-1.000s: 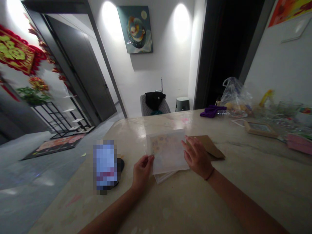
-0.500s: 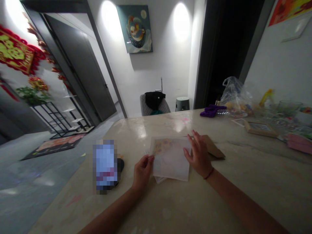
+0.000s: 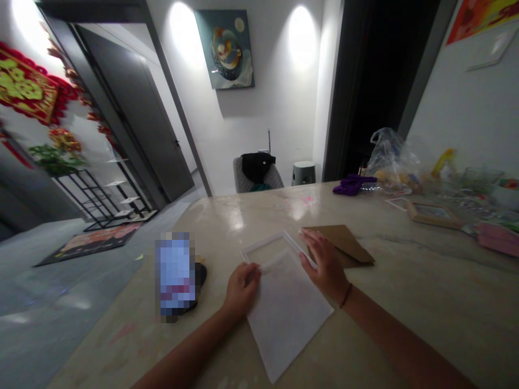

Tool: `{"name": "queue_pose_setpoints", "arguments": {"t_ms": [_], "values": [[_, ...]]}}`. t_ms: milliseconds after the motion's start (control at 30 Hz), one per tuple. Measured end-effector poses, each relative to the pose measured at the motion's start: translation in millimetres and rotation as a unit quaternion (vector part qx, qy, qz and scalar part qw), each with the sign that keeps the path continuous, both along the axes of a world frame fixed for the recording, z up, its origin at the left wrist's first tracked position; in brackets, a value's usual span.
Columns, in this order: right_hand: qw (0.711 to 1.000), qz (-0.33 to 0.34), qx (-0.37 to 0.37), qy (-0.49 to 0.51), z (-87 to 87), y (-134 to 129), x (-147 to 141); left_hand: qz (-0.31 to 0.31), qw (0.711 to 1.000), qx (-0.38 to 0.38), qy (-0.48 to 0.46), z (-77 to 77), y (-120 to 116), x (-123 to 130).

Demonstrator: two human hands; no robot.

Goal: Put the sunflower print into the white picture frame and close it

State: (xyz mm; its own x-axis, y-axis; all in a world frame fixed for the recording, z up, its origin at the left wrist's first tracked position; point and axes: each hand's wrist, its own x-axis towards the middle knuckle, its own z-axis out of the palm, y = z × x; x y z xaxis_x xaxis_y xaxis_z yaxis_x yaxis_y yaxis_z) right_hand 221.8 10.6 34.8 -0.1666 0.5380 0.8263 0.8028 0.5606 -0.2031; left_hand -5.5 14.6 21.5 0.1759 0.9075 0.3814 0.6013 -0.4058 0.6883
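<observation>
Left hand (image 3: pixel 242 292) grips the near edge of a white picture frame (image 3: pixel 264 242), which lies on a white sheet (image 3: pixel 288 324) near the marble table's (image 3: pixel 409 308) front edge; open right hand (image 3: pixel 326 265) rests on the frame's right side, beside a kraft envelope (image 3: pixel 344 243).

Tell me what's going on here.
At a marble counter, someone's left hand is pressing on a thin white frame, with a white sheet lying across its near part. The right hand rests against the frame's right edge, beside a brown paper envelope.
</observation>
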Motion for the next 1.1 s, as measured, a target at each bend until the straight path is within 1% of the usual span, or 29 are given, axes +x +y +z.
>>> {"name": "queue_pose_setpoints", "arguments": {"t_ms": [100,200,267,367,433,500,533,600,667,733,833,900,1000,1100], "values": [[0.999,0.033,-0.021,-0.030,-3.4,-0.9,-4.7,-0.047,0.996,0.002,0.076,2.2,-2.0,2.4],[0.994,0.074,-0.058,-0.055,-6.4,-1.7,-7.6,-0.067,0.992,0.012,0.104,4.6,-3.3,3.5],[0.992,0.090,-0.079,-0.037,-8.7,-1.6,-7.9,-0.062,0.993,0.015,0.098,6.1,-3.8,3.1],[0.986,0.092,-0.132,0.043,-12.2,0.2,-6.4,-0.036,0.996,0.021,0.073,6.8,-3.8,1.0],[0.970,0.098,-0.208,0.085,-13.6,1.7,-5.5,-0.016,0.998,0.030,0.051,5.7,-3.5,-0.7],[0.945,0.112,-0.285,0.113,-13.6,3.0,-5.2,0.000,0.999,0.037,0.027,3.9,-2.8,-2.0],[0.934,0.119,-0.312,0.129,-13.0,3.4,-5.1,0.006,0.999,0.035,0.010,2.9,-2.3,-2.4],[0.916,0.132,-0.340,0.169,-10.9,4.3,-4.2,0.014,0.999,0.010,-0.036,1.8,-0.9,-2.2],[0.902,0.142,-0.350,0.211,-8.7,5.6,-1.6,0.016,0.995,-0.036,-0.096,2.4,1.0,-1.1],[0.889,0.144,-0.350,0.257,-7.7,8.1,2.7,0.012,0.984,-0.080,-0.158,4.8,3.1,0.7],[0.871,0.119,-0.323,0.351,-10.2,14.5,9.8,0.001,0.964,-0.115,-0.241,9.2,5.0,3.7],[0.853,0.100,-0.301,0.415,-14.2,19.2,12.9,-0.015,0.952,-0.140,-0.272,10.3,4.5,5.4],[0.830,0.077,-0.281,0.475,-20.7,24.1,13.5,-0.038,0.952,-0.176,-0.248,9.0,1.9,6.8],[0.822,0.069,-0.275,0.494,-24.1,25.0,10.7,-0.034,0.966,-0.171,-0.190,7.9,-0.7,7.6]]}}
